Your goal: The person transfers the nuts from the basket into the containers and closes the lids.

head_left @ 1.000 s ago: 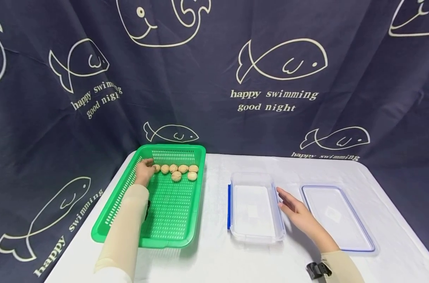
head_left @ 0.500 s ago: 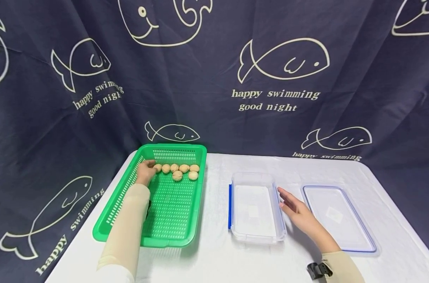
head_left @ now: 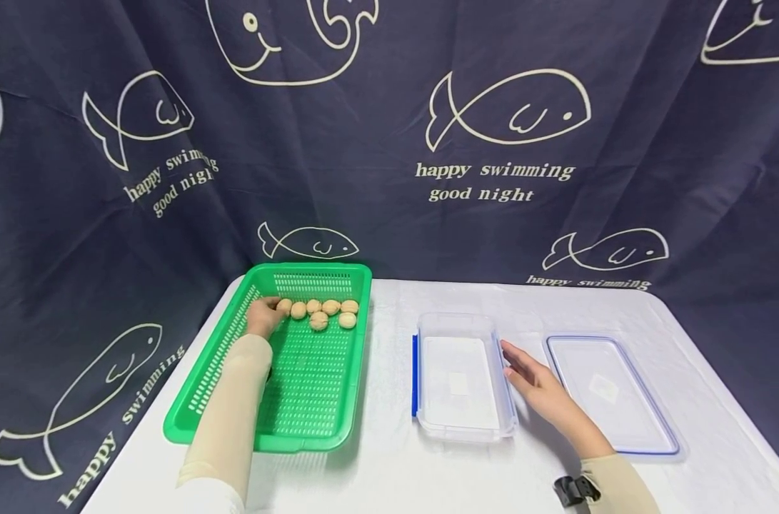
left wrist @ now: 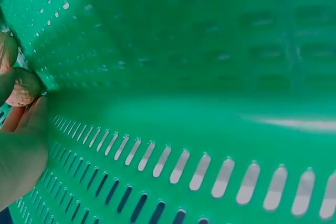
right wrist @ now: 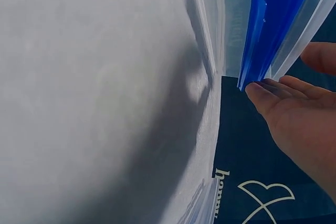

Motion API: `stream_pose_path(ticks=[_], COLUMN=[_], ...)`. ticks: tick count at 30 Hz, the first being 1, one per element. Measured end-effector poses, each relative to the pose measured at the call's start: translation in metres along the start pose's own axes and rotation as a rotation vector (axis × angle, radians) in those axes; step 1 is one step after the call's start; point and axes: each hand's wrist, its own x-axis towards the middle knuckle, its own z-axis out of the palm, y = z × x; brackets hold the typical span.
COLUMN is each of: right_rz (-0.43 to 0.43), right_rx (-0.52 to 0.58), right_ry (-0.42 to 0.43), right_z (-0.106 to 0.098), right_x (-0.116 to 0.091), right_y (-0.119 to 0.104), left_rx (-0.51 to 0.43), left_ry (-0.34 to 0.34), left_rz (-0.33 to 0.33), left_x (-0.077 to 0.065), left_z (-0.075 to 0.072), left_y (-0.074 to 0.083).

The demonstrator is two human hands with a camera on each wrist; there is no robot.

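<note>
- While the rest of the scene spreads to the right, a green basket (head_left: pixel 305 392) with slotted walls stands at the left of the white-covered tabletop (head_left: pixel 392 471).
- Reaching into the basket's far left corner, the left hand (head_left: pixel 263 317) has thumb and fingers closed round a walnut (head_left: pixel 285 308), the leftmost of a row at the far end.
- Right of it, four other walnuts (head_left: pixel 314 306) continue the row, with two more just in front.
- Well apart from the basket stands a clear container (head_left: pixel 463 410), a blue clip (head_left: pixel 415 376) along its left side.
- At the container's right side is the right hand (head_left: pixel 538 389), fingers nearly straight, thumb apart, gripping nothing; its fingertips appear to touch another blue clip (right wrist: pixel 273 30).
- Rightmost, a clear lid (head_left: pixel 630 421) with a blue rim lies flat on the tabletop.
</note>
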Motion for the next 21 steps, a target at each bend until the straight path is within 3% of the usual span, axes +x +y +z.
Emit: stream_pose_path(ticks=[11, 21], right_rz=[0.03, 0.082], right_rx=[0.028, 0.029], right_ry=[-0.002, -0.01], right_z=[0.0003, 0.0011], right_x=[-0.0009, -0.0015], right_y=[0.0011, -0.0006], left_rx=[0.068, -0.008], left_ry=[0.046, 0.154], left_rz=[0.057, 0.049], left_x=[0.0016, -0.0057], left_z=[0.0017, -0.0047], left_y=[-0.0012, 0.0065])
